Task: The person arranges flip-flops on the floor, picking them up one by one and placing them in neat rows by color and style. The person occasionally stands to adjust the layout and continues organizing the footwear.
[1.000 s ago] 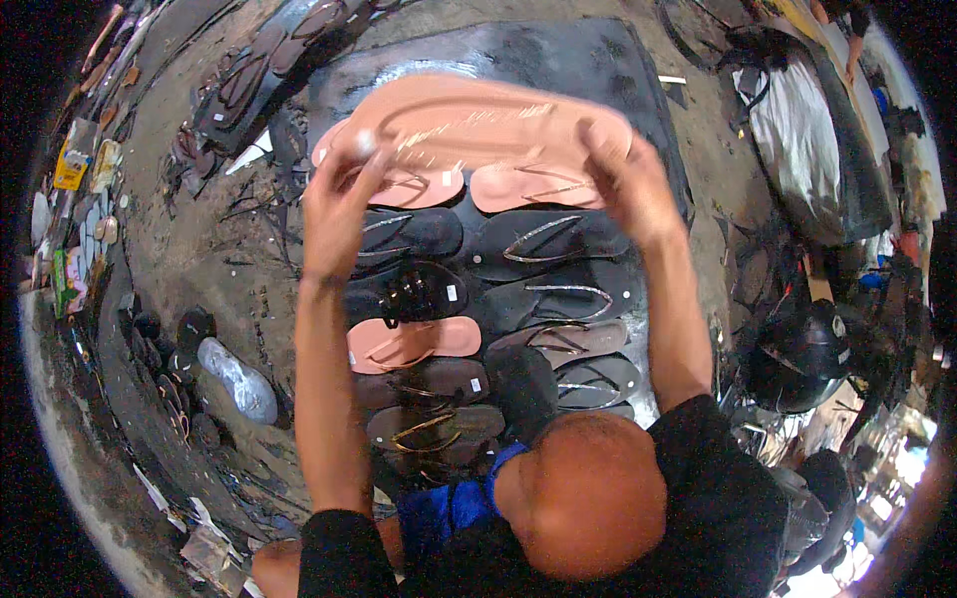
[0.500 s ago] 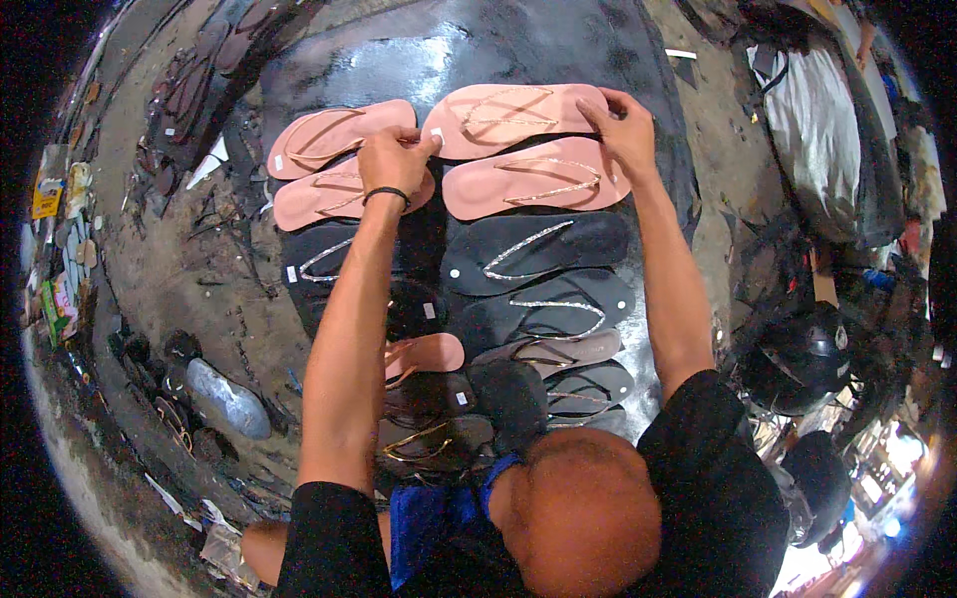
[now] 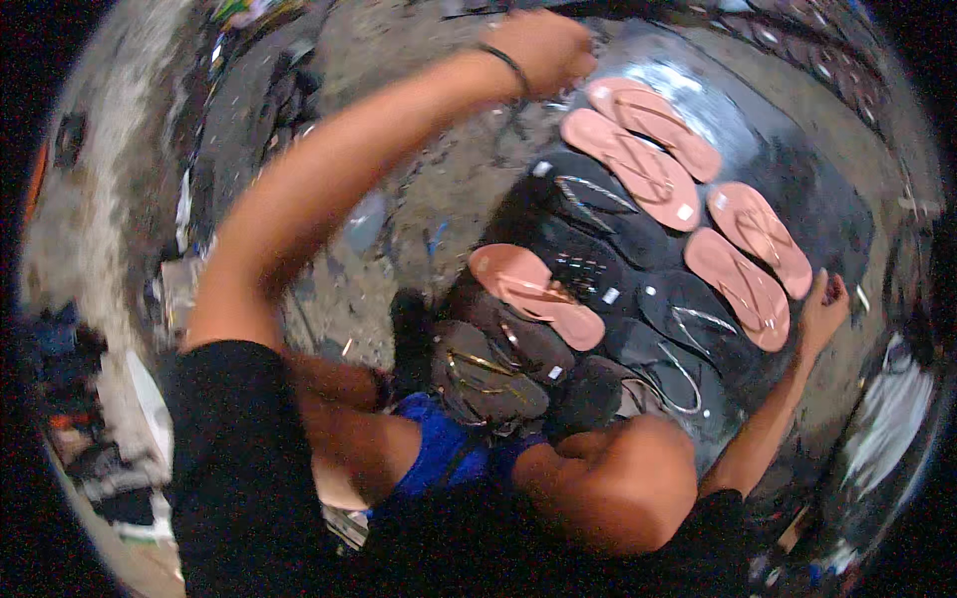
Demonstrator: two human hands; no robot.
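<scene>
My left hand (image 3: 543, 55) is raised beyond the far left edge of a shiny black sheet; motion blur hides how its fingers are set. My right hand (image 3: 825, 311) is beside the toe end of a pink flip-flop (image 3: 763, 239), fingers slightly apart, with nothing visible in them. Another pink flip-flop (image 3: 738, 289) lies alongside that one. Farther left lie a pink flip-flop with a white tag (image 3: 628, 169) and its neighbour, a pink flip-flop (image 3: 653, 128). Black flip-flops with silvery straps (image 3: 603, 204) lie nearer to me.
The black sheet (image 3: 827, 204) lies on a dirty floor (image 3: 399, 164). Closer to my body are a single pink flip-flop (image 3: 528, 289), a dark flip-flop with gold straps (image 3: 488, 379) and blue cloth (image 3: 439, 439). A whitish sack (image 3: 887, 409) stands at the right.
My left hand has left the pink flip-flops and swung out to the far left. My right hand has come off the flip-flop's end. The view has turned, so the sheet appears tilted and farther right.
</scene>
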